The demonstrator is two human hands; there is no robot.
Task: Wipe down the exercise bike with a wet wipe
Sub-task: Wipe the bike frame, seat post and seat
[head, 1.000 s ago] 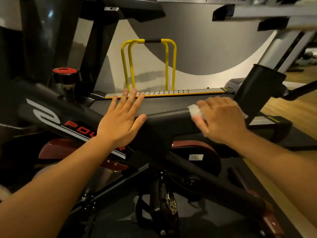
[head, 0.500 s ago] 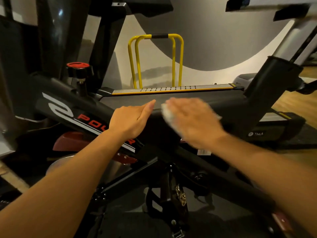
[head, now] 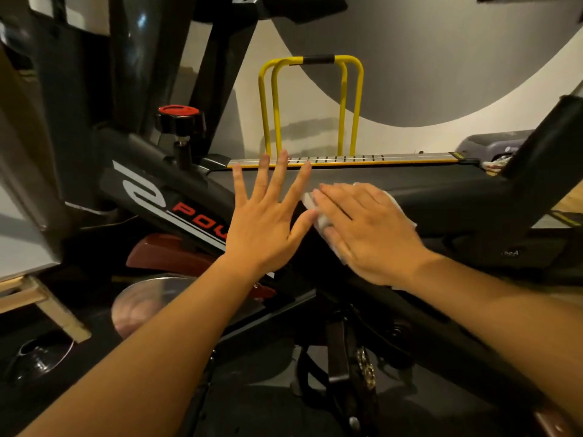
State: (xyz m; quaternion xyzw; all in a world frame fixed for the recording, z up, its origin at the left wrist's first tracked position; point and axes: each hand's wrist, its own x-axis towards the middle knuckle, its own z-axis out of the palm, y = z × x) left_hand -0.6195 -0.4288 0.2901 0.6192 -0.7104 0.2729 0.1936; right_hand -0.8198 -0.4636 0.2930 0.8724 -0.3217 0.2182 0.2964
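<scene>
Wet wipe (head: 310, 201) — thin, limp, easily bunched — is pressed flat under the right hand (head: 362, 231) onto the rigid bike frame (head: 441, 203); left hand (head: 268, 222) is spread open, empty.

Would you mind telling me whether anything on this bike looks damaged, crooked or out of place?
Nothing stands out. The black bike frame looks intact, and the right hand presses the white wet wipe flat on it beside the open left hand.
</scene>
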